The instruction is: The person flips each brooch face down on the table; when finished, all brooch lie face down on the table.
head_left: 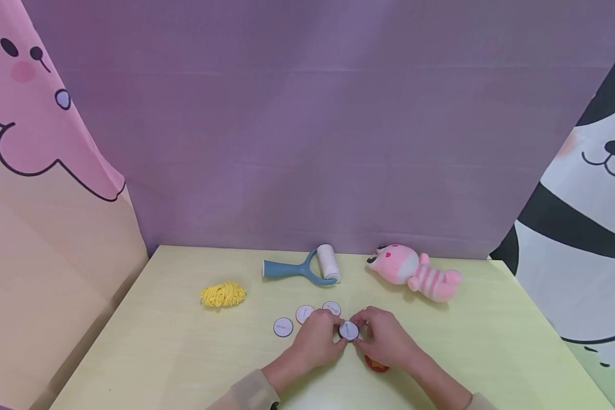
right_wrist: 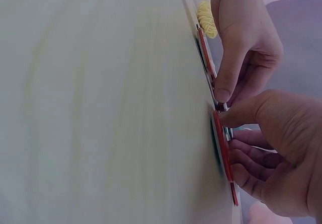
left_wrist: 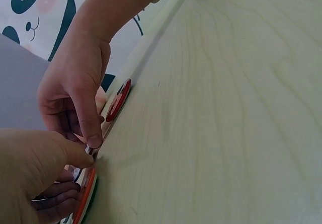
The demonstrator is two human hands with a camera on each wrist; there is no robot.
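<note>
Between both hands, low on the table, is a round badge (head_left: 348,330) with a white face, a dark rim and a thin grey line across its middle. My left hand (head_left: 315,339) pinches its left edge with thumb and fingers, and my right hand (head_left: 386,339) pinches the right edge. A red-orange disc (head_left: 376,364) lies partly hidden under the right hand. Three similar white-faced badges lie beyond and left of the left hand: one at the left (head_left: 283,327), a middle badge (head_left: 304,314) partly covered by that hand, and a far badge (head_left: 331,308).
A yellow yarn bundle (head_left: 222,294) lies at the left. Toward the back edge rests a blue-handled roller (head_left: 287,269) with a white cylinder. A pink striped plush toy (head_left: 415,273) lies back right. Behind the table (head_left: 148,341) hangs a purple cloth (head_left: 307,142).
</note>
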